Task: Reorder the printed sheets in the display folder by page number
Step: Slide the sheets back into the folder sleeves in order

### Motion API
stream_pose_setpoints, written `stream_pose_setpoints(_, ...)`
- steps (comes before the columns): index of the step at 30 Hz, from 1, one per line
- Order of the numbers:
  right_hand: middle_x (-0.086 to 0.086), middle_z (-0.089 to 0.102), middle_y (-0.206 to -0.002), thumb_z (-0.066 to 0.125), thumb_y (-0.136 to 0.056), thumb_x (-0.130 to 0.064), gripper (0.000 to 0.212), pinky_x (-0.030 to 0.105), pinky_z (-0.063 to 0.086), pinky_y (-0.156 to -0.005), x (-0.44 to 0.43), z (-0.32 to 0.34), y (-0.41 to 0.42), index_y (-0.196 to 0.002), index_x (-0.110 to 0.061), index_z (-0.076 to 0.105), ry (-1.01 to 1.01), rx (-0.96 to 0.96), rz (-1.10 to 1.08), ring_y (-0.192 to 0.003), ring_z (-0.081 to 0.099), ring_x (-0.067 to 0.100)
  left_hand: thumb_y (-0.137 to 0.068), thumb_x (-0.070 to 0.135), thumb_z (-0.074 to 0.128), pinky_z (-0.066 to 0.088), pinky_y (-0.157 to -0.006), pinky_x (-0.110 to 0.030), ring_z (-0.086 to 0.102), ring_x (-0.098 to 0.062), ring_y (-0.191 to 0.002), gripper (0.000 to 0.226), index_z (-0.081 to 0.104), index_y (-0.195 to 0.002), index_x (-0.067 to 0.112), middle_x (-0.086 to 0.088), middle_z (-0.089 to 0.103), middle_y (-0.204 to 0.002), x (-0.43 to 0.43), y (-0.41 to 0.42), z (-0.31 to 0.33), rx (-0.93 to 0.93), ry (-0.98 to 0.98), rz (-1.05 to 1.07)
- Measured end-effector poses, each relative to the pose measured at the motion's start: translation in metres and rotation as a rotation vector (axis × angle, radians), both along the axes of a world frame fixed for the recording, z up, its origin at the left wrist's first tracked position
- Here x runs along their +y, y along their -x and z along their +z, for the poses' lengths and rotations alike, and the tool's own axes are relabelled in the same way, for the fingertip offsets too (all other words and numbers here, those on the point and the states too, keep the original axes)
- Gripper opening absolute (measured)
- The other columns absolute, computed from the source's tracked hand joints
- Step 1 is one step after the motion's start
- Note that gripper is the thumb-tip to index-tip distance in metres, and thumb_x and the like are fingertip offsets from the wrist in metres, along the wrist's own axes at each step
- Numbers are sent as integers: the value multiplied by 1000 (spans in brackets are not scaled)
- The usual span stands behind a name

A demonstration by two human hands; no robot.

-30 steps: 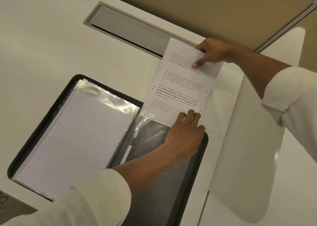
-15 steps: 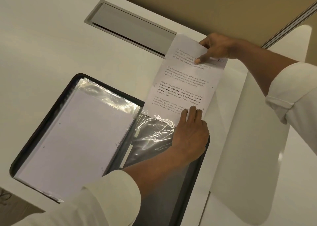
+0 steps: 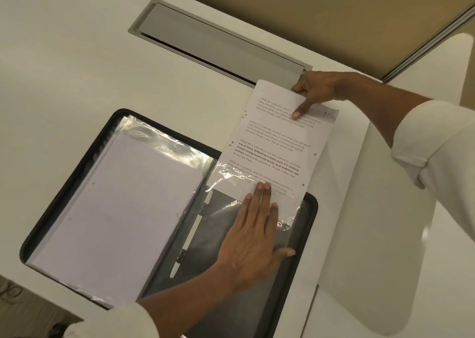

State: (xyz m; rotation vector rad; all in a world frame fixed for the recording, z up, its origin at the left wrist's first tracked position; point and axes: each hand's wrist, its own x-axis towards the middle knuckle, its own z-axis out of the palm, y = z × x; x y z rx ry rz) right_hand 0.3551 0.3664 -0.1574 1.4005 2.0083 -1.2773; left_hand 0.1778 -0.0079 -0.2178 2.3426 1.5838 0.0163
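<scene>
White laminate table (image 3: 77,68) carries everything. Black-rimmed display folder (image 3: 68,183) lies open at 7 o'clock in the view. Its left half holds a stack of sleeved white sheets (image 3: 115,222). Printed white paper sheet (image 3: 280,142) runs from the folder's right half out toward 1 o'clock, mostly outside. Its lower end sits just inside the mouth of a crinkly clear plastic sleeve (image 3: 231,178).

Left hand (image 3: 252,240) lies flat with fingers straight, pressing the sleeve and the sheet's tip at the sheet's 6 o'clock end. Right hand (image 3: 318,88) pinches the sheet's 12 o'clock edge, index finger laid on the print. Hands well apart. Page number 10 (image 3: 327,115) shows beside that finger.

Judgement: the sheet is mid-transfer at the sleeve mouth; going in or coming out, can't tell. Either way, keep the sleeve pinned flat. Move the sheet straight along its long axis with no skew, else the corners snag the film and crumple.
</scene>
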Motion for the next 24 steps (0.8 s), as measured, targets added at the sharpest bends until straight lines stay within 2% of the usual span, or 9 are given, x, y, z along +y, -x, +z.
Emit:
stream_pose_setpoints(8, -4, 82, -105, 96, -73, -26, 43, 47, 61, -97, -23, -1, 15, -112, -20, 81, 97, 20, 24, -94, 79, 19, -99, 84, 27, 26, -125, -60, -6, -41, -162, 109, 16, -164, -3, -28, -8, -173, -23, 7, -6, 15, -24, -83)
stream_pose_setpoints(19, -13, 81, -104, 94, -75, -30, 38, 25, 59, -90, -73, -5, 29, -110, -23, 81, 90, 42, 61, -94, 77, 7, -100, 83, 24, 25, -127, -57, -5, -40, -162, 107, 16, -164, -3, -27, -6, -173, -48, 19, -7, 11, -38, -126)
stream_pose_setpoints(24, -14, 81, -103, 92, -78, -32, 35, 20, 59, -85, -103, -7, 37, -109, -21, 80, 62, 62, 57, -92, 76, 4, -98, 84, 26, 21, -127, -56, 4, -39, -162, 108, 27, -163, -2, -25, 2, -174, -58, 42, -6, -19, -55, -61)
